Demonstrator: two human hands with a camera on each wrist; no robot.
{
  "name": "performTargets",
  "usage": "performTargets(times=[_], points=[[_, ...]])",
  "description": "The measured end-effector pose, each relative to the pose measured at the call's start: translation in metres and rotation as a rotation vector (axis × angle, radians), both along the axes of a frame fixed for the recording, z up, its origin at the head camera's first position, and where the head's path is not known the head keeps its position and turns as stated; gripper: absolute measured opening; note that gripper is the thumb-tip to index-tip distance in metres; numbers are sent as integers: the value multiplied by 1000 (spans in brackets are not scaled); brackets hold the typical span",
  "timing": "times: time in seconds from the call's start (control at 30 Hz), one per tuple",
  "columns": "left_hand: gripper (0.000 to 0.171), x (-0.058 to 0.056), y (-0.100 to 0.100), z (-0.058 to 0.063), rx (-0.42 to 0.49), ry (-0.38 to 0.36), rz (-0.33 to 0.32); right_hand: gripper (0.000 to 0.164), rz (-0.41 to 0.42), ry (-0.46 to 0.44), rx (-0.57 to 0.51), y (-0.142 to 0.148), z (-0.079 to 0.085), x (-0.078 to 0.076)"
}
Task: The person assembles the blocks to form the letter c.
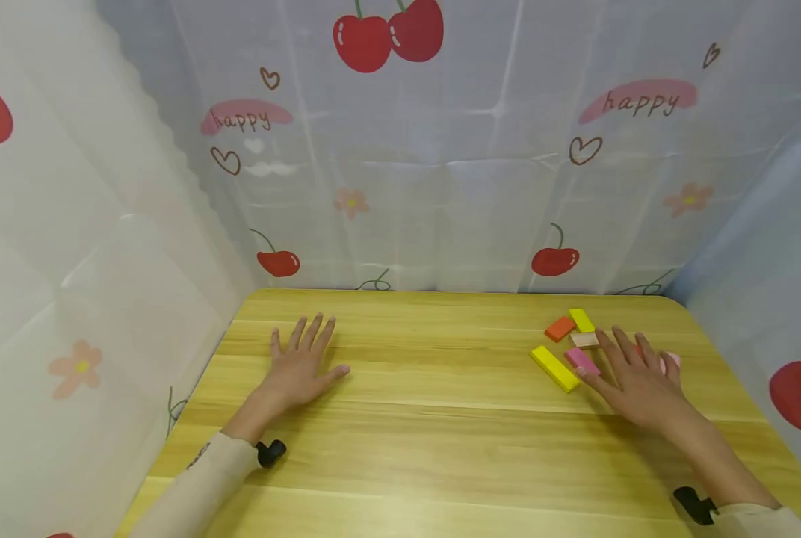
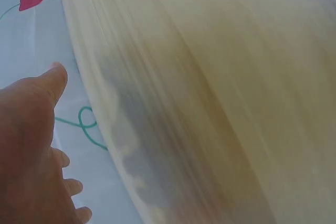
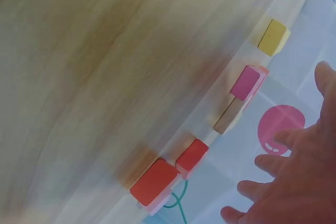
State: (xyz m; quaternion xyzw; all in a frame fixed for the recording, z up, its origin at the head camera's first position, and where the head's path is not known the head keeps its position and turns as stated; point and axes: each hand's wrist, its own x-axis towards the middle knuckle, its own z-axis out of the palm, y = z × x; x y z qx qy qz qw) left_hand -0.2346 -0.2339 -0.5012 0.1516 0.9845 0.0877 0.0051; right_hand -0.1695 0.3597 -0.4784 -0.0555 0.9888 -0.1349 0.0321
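Observation:
My left hand (image 1: 297, 372) is spread over the left part of the wooden table, fingers straight, holding nothing. On the right side, my right hand (image 1: 645, 386) hovers with fingers spread over several coloured blocks. Nearest its thumb are a pink block (image 1: 580, 360) and a long yellow block (image 1: 554, 369). A pale wooden block (image 1: 583, 340), an orange block (image 1: 560, 329) and a smaller yellow block (image 1: 582, 320) lie beyond the fingertips. Red and light pink blocks are partly hidden under the fingers. In the right wrist view, red blocks (image 3: 154, 182) show apart from the hand.
The wood-grain table (image 1: 400, 448) runs up to a hanging curtain (image 1: 434, 187) printed with cherries at the back. Similar curtains enclose the left and right sides. A black wrist camera (image 1: 271, 453) sits by the left sleeve, another (image 1: 694, 506) by the right.

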Motion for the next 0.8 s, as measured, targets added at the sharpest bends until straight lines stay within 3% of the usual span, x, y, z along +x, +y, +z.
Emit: performTargets(times=[0.3,0.6,0.8], points=[[90,4,14,-5,152,-24,-46,81,27,51,-67,6,-2,-4],[74,2,48,-6,249,-32,-57,57,31,179,-125,5,-2,-9],[57,2,77,-8,343,-54,-27,54,-15,104,-188,2,4,-12]])
